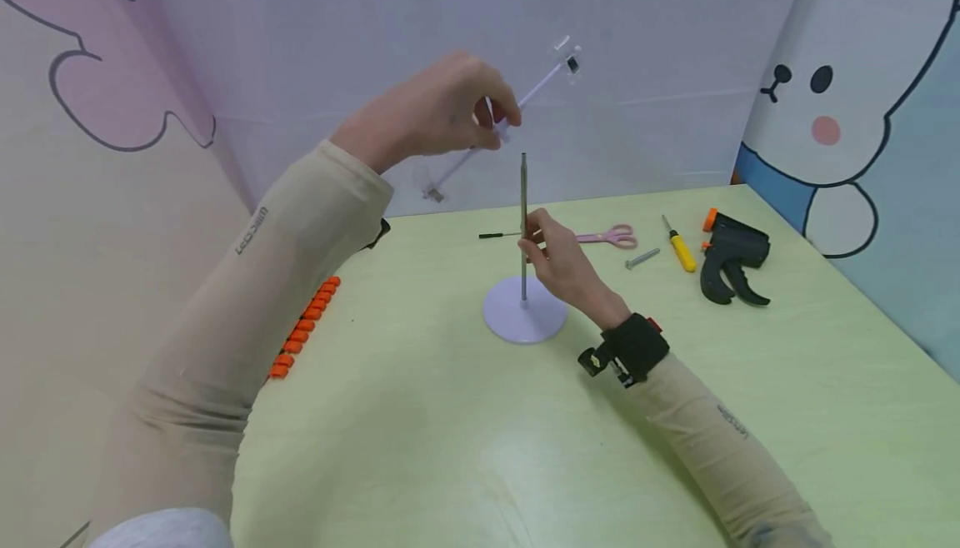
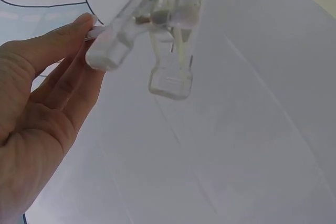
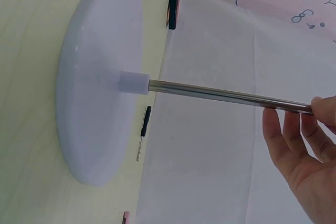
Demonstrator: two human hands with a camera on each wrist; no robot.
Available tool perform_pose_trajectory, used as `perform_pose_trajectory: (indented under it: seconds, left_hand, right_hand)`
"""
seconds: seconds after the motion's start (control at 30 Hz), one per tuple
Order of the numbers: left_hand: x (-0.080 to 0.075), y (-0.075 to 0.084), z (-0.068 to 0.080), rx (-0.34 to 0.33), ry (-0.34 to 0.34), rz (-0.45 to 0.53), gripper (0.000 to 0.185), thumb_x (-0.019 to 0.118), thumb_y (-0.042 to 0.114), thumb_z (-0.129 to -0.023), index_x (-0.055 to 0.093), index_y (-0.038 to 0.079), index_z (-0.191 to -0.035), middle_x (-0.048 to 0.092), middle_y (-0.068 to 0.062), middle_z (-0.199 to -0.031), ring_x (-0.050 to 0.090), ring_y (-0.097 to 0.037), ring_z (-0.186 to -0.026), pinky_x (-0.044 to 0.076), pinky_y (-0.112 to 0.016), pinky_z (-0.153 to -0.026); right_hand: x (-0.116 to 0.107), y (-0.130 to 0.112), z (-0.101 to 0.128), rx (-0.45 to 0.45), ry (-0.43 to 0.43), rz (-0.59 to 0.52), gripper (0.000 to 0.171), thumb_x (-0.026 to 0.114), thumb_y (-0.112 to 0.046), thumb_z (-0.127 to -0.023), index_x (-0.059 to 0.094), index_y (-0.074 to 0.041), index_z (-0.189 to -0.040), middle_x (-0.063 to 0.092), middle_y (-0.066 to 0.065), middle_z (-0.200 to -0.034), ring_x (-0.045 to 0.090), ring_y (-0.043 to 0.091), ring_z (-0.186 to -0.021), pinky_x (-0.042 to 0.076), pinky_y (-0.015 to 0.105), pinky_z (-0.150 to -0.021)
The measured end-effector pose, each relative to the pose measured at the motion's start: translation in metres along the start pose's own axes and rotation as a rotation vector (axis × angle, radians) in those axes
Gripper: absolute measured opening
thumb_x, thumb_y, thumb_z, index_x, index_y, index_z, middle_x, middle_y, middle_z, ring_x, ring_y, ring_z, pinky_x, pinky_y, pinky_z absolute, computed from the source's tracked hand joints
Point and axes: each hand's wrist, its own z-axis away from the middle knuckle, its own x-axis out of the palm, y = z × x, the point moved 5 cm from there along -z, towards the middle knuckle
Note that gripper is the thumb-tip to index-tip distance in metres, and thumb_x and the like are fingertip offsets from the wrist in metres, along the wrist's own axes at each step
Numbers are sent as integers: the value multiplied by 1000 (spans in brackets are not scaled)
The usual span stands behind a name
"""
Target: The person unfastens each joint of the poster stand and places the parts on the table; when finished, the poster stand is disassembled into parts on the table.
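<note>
My left hand (image 1: 442, 111) pinches a thin white bar (image 1: 542, 86) between thumb and fingers, near its middle, up in front of the white backdrop. Each end of this bar carries a clear plastic clip (image 2: 170, 80), seen large and blurred in the left wrist view. Below and slightly right of that hand, a slim metal rod (image 1: 523, 181) rises upright from a round white base (image 1: 498, 315) on the table. With thumb and fingertips my right hand (image 1: 564, 265) holds the rod partway up. The rod's upper end stands bare, just below the bar.
Behind the rod lie a small black-handled screwdriver (image 1: 491, 236) and pink scissors (image 1: 621, 236). Further right are a bolt (image 1: 642, 259), a yellow-handled screwdriver (image 1: 683, 253) and a black spring clamp (image 1: 738, 244) with orange tips. A row of orange pieces (image 1: 303, 326) lines the left table edge.
</note>
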Motion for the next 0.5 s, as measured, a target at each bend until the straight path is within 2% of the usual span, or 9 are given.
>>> perform_pose_trajectory:
  seconds: [0.27,0.5]
  left_hand:
    - [0,-6,12,-62,43,81,23,69,-1,-83,69,1,-106,66,-5,-99,64,-11,-85,52,-25,-71]
    - [5,-8,22,-52,77,97,23,71,-2,-82,70,0,-105,67,-6,-97,65,-11,-82,53,-24,-68]
  right_hand:
    - [-2,-1,3,-24,11,11,17,56,6,-91,46,3,-104,57,16,-92,62,27,-85,55,33,-66]
    - [-4,0,3,-44,19,29,18,57,6,-91,46,3,-105,57,16,-91,62,27,-84,55,33,-65]
